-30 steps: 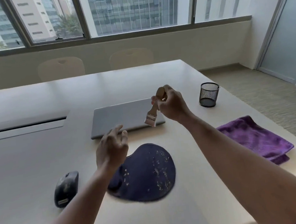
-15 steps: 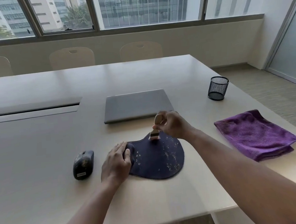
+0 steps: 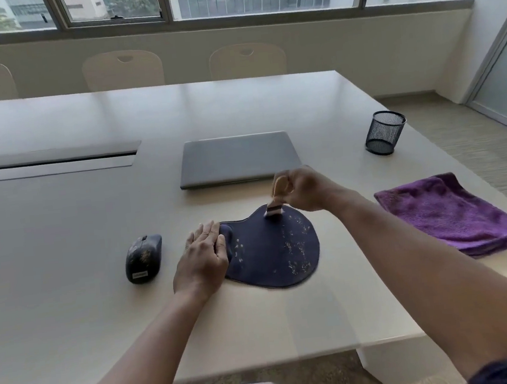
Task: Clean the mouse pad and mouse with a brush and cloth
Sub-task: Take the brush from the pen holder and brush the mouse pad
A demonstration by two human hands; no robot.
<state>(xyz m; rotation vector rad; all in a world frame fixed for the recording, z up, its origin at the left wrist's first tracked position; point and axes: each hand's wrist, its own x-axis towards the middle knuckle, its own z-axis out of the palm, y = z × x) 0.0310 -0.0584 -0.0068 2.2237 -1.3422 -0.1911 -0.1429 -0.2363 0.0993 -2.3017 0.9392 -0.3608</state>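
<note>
A dark blue mouse pad point(image 3: 280, 251) with a wrist rest lies on the beige table, speckled with pale crumbs. My right hand point(image 3: 305, 191) grips a small wooden-handled brush point(image 3: 274, 210), held upright with its bristles on the pad's far edge. My left hand point(image 3: 204, 255) lies flat on the pad's left end, fingers straight over the wrist rest. A black mouse point(image 3: 143, 259), dusted with specks, sits to the left of that hand. A folded purple cloth point(image 3: 445, 214) lies to the right.
A shut grey laptop point(image 3: 238, 159) lies just behind the pad. A black mesh pen cup point(image 3: 385, 132) stands at the back right near the table's right edge. A cable slot point(image 3: 49, 164) runs along the left. Chairs point(image 3: 122, 69) line the far side.
My right hand brought the brush down from above the laptop onto the pad's far edge. My left hand dropped onto the pad's left end and pressed flat. The view tilted down.
</note>
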